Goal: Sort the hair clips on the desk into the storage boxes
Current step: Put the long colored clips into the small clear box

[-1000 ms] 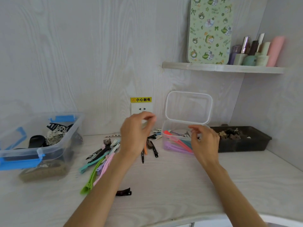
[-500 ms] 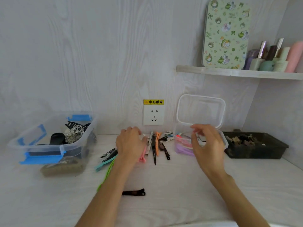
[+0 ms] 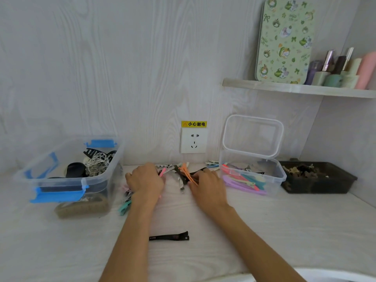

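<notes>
Our left hand (image 3: pixel 145 180) lies knuckles-up on the clips (image 3: pixel 179 175), a pink clip (image 3: pixel 162 172) poking from under its fingers; grip unclear. Our right hand (image 3: pixel 205 183) touches an orange clip (image 3: pixel 188 174), beside the box (image 3: pixel 253 176).

Your left hand (image 3: pixel 144 181) and right hand (image 3: pixel 205 185) rest on the clip pile (image 3: pixel 179 174) at the far counter (image 3: pixel 264 231); an orange clip (image 3: pixel 188 174) lies by your right fingers; a black clip (image 3: pixel 169 236) lies nearer.
</notes>
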